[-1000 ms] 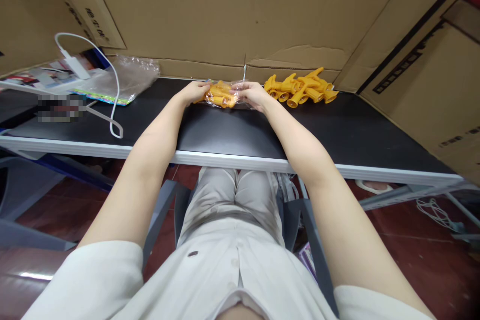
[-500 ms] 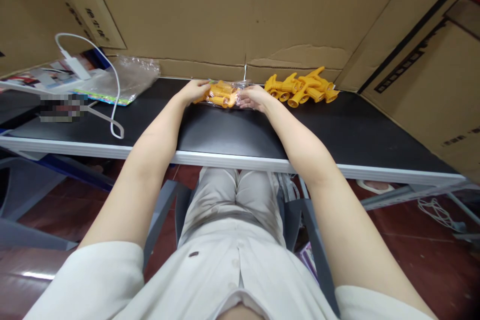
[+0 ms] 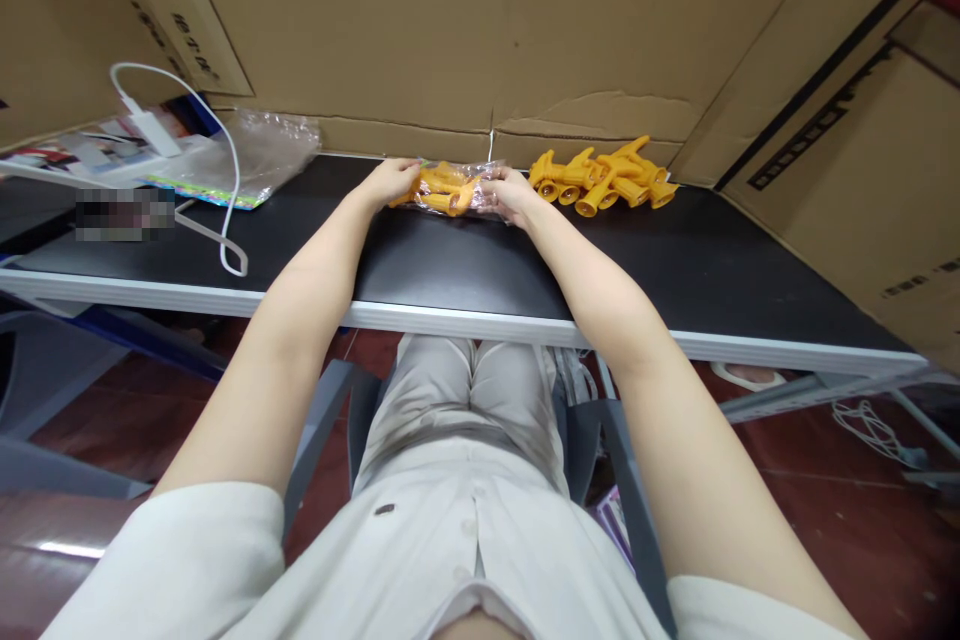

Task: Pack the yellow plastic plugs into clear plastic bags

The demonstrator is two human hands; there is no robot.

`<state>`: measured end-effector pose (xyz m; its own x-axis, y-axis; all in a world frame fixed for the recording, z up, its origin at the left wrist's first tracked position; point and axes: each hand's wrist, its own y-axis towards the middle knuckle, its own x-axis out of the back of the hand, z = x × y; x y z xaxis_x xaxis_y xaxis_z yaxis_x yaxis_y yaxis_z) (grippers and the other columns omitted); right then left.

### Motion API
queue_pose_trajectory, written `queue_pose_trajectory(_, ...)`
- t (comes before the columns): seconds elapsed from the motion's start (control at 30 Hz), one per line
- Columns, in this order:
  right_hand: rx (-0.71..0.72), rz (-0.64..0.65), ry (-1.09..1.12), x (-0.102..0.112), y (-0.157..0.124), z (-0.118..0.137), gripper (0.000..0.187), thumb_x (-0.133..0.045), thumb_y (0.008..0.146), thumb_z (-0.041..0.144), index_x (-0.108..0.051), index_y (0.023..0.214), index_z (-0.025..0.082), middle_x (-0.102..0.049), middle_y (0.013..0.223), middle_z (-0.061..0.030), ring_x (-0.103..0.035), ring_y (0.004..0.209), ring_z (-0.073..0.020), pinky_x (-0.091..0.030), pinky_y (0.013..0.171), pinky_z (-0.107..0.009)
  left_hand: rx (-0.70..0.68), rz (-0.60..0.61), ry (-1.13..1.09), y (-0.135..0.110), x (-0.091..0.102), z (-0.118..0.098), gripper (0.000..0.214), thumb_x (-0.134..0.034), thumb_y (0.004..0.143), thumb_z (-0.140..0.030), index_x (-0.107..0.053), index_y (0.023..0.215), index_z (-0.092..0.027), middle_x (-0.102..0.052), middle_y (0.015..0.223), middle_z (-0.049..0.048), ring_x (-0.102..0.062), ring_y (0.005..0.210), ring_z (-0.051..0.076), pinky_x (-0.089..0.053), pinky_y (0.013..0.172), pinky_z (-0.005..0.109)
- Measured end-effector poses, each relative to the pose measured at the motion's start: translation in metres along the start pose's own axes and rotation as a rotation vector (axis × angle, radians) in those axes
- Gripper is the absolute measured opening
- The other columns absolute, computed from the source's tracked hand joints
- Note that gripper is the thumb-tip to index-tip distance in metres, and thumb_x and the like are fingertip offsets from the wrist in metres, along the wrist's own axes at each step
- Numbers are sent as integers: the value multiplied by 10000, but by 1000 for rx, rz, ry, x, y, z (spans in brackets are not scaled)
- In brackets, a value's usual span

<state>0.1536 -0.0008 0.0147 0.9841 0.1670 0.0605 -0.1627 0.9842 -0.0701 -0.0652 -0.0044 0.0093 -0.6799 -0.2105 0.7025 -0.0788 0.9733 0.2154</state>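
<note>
Head view. Close to the far edge of the black tabletop (image 3: pixel 465 265), about mid-way along it: small clear plastic bag packed with orange plastic pieces (image 3: pixel 448 190), pinched at one end by the left hand (image 3: pixel 390 182) and at the other by the right hand (image 3: pixel 512 192). Probably light, with slippery soft film over hard pieces; best taken by the ends. Just to the right, loose heap of orange plastic nozzles (image 3: pixel 604 178). Well to the left, crumpled clear bags (image 3: pixel 262 152) and white cable (image 3: pixel 225 220).

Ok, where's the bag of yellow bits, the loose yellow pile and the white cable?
bag of yellow bits (image 3: pixel 448 192), head view, middle of the clear bag.
loose yellow pile (image 3: pixel 604 178), head view, centre of the heap.
white cable (image 3: pixel 234 170), head view, its curved stretch.
</note>
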Motion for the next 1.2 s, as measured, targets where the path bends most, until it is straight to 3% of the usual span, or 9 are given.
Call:
queue_pose_trajectory(0.13, -33, 37, -93, 1, 0, -1, 255, -515, 1013, -20, -466, 967, 226, -615, 622, 20, -587, 516, -120, -529, 511, -207, -68, 33, 161, -5, 1, -4, 500, -446, 1130, -318, -693, 1521, -129, -638, 1609, 128, -569, 1535, 286, -384, 1290, 321)
queue_pose_trajectory(0.33, -9, -1, -77, 1, -5, 7, 251, -476, 999, 5, -530, 856, 204, -572, 586, 25, -513, 467, -94, -471, 521, -198, -54, 84, 278, -10, 3, -9, 552, -377, 1147, -393, -728, 1464, -108, -689, 1544, 158, -636, 1455, 319, -442, 1232, 326)
queue_pose_trajectory(0.47, 3, -51, -59, 5, -8, 15, 241, -477, 1047, 162, -555, 821, 188, -587, 628, 2, -518, 488, -101, -448, 529, -209, -16, 74, 357, -6, 2, -5, 581, -343, 1132, -405, -694, 1506, -131, -658, 1578, 182, -594, 1497, 348, -447, 1241, 403)
queue_pose_trajectory(0.6, 164, -20, -213, 7, -5, 10, 318, -623, 1039, 364, -607, 782, 178, -648, 729, -27, -591, 635, -125, -541, 718, -260, 32, 31, 400, -7, 2, -3, 567, -361, 1102, -395, -675, 1534, -206, -600, 1638, 187, -551, 1529, 401, -421, 1262, 591)
queue_pose_trajectory(0.77, 397, 62, -506, 1, 4, -5, 155, -744, 852, 179, -648, 731, 164, -640, 765, -7, -603, 810, -154, -536, 936, -329, 66, -19, 430, -11, 4, -5, 562, -362, 1067, -333, -701, 1487, -176, -552, 1673, 212, -477, 1581, 426, -277, 1322, 713)
queue_pose_trajectory(0.87, 430, 18, -573, 3, 12, -9, 162, -687, 849, 175, -625, 700, 169, -613, 750, -9, -603, 844, -177, -536, 945, -352, 59, -52, 442, -10, 5, -8, 579, -351, 1062, -334, -695, 1469, -109, -569, 1644, 248, -482, 1574, 416, -240, 1353, 660)
queue_pose_trajectory(0.97, 406, -104, -609, 11, 19, -9, 167, -639, 846, 151, -598, 686, 177, -608, 759, -17, -619, 880, -193, -536, 956, -348, 92, -102, 395, -7, 6, -11, 595, -319, 1075, -353, -737, 1373, -52, -672, 1505, 280, -566, 1501, 401, -323, 1335, 523)
queue_pose_trajectory(1.1, 380, -278, -588, 24, 26, -9, 165, -608, 845, 117, -559, 711, 201, -642, 846, -31, -644, 973, -200, -526, 1044, -343, 128, -190, 265, -4, 7, -9, 544, -361, 1070, -361, -790, 1248, -77, -774, 1306, 252, -660, 1388, 368, -426, 1254, 398)
queue_pose_trajectory(1.2, 354, -337, -501, 28, 32, -11, 137, -605, 855, 99, -560, 779, 204, -670, 975, -49, -648, 1083, -193, -507, 1114, -330, 107, -215, 195, -3, 6, -4, 455, -469, 1018, -313, -787, 1270, -108, -765, 1350, 218, -642, 1405, 352, -414, 1263, 377)
